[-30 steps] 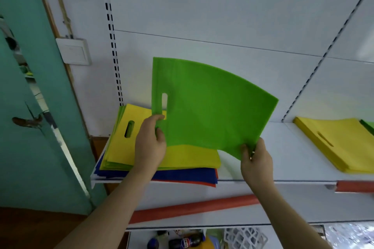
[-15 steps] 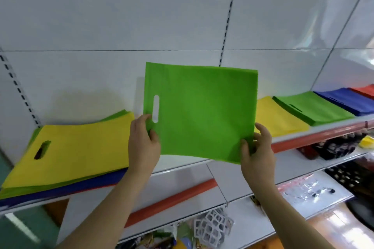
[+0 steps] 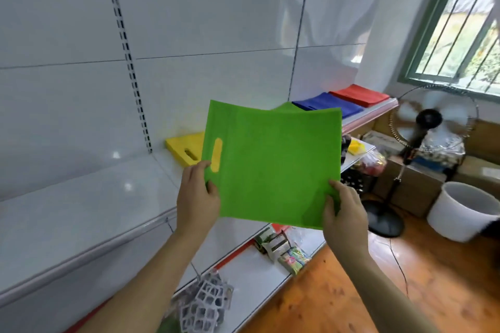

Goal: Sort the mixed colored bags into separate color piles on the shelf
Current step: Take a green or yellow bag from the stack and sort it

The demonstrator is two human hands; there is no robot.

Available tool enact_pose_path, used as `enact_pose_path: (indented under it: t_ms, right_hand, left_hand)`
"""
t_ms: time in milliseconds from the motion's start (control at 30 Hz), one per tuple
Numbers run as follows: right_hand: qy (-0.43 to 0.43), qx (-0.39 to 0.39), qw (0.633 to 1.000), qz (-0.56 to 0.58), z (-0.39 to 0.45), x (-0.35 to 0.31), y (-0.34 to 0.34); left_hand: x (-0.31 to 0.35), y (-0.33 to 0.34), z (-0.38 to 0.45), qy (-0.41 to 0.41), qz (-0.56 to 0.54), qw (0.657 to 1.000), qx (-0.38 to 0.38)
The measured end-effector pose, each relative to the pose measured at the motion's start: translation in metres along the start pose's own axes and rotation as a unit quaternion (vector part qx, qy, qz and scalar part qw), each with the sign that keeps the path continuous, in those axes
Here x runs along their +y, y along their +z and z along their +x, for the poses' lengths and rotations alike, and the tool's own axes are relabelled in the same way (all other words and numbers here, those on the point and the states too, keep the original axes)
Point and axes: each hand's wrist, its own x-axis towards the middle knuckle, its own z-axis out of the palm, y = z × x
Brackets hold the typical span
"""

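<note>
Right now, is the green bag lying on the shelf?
No, both hands, left and right, hold the green bag up above the shelf.

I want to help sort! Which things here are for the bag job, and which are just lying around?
For the job:
green bag, held by left hand and right hand
yellow pile
blue pile
red pile
shelf

Just lying about:
fan
white bucket

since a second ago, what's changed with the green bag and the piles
The green bag has been carried right along the shelf, away from the mixed stack, which is now out of view, to in front of the yellow pile. The blue pile and red pile now lie just beyond. Unchanged: left hand and right hand still pinch its lower corners.
</note>
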Motion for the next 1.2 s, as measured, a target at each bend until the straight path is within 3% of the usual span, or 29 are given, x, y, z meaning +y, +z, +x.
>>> enact_pose_path:
  t_ms: [300, 600, 1000, 1200]
  right_hand:
    - [0.040, -0.031, 0.996, -0.076, 0.071, 0.082, -0.005]
    - [0.033, -0.030, 0.993, -0.111, 0.212, 0.133, 0.031]
    - [-0.017, -0.095, 0.994, -0.059, 0.347, 0.198, 0.123]
    - [-0.069, -0.174, 0.982, -0.036, 0.419, 0.236, 0.173]
  left_hand:
    - [0.043, 0.141, 0.059, 0.032, -0.049, 0.997, -0.058]
    - [0.058, 0.240, 0.152, -0.014, -0.053, 0.996, -0.069]
    - [0.048, 0.310, 0.218, -0.067, 0.052, 0.996, -0.035]
    - [0.056, 0.348, 0.225, -0.136, 0.149, 0.979, 0.006]
